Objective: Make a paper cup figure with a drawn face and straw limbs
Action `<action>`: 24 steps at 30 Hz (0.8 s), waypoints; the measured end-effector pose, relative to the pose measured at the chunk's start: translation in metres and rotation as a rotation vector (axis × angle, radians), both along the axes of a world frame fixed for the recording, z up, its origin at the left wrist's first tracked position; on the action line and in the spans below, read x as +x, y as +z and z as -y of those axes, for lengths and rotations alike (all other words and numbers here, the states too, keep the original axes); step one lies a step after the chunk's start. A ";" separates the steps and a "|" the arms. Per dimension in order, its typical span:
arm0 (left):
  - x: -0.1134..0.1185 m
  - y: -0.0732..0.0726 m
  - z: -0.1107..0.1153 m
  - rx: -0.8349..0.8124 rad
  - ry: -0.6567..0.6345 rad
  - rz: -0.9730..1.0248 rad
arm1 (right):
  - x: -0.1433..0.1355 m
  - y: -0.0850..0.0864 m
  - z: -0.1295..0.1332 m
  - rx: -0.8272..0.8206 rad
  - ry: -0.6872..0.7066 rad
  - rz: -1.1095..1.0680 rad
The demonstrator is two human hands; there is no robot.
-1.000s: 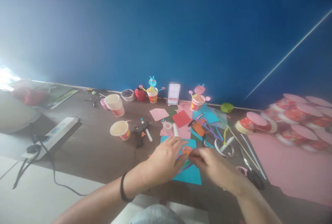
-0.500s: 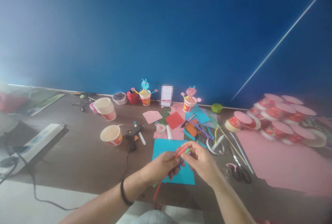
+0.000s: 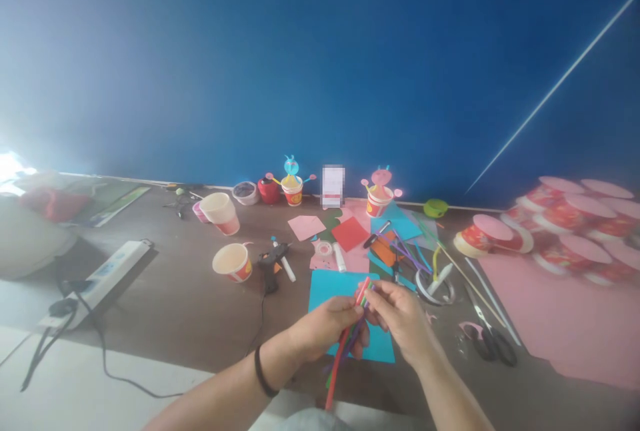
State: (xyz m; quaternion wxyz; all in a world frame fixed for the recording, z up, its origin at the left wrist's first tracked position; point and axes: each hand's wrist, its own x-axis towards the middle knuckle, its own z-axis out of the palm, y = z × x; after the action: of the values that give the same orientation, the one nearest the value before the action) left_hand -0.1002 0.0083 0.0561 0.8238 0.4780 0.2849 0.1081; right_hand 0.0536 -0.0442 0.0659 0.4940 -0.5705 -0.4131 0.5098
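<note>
A small bundle of red, green and purple pipe cleaners (image 3: 337, 366) is held between both hands over a blue paper sheet (image 3: 327, 282). My left hand (image 3: 333, 326) is closed around the bundle's middle, and its long ends hang toward the table's front edge. At the upper ends, my right hand (image 3: 400, 311) pinches with thumb and fingers. A black band circles the left wrist. The fingers hide part of the bundle.
Left of the paper lie a glue gun (image 3: 270, 264) and paper cups (image 3: 233, 262). Scissors (image 3: 487, 334) are at right, before stacked red cups (image 3: 575, 218). Two cup figures (image 3: 293, 190) stand by the wall. A power strip (image 3: 107, 278) is far left.
The bundle has turned more upright, and its lower ends now hang down in fuller view. Both hands remain closed on it. The whole view has shifted, placing things farther right.
</note>
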 end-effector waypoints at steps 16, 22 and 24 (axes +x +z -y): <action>-0.003 -0.012 -0.013 -0.265 -0.173 0.283 | 0.000 -0.005 -0.016 -0.016 0.011 -0.121; -0.006 -0.013 -0.014 -0.304 -0.201 0.293 | -0.002 -0.004 -0.016 -0.009 -0.006 -0.076; -0.007 -0.013 -0.014 -0.316 -0.217 0.292 | -0.002 -0.002 -0.016 -0.012 -0.009 -0.064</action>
State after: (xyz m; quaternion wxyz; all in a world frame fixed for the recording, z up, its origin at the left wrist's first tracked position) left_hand -0.1068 0.0224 0.0436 0.9277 0.3501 0.1231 0.0411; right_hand 0.0516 -0.0286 0.0637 0.5057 -0.5586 -0.3916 0.5280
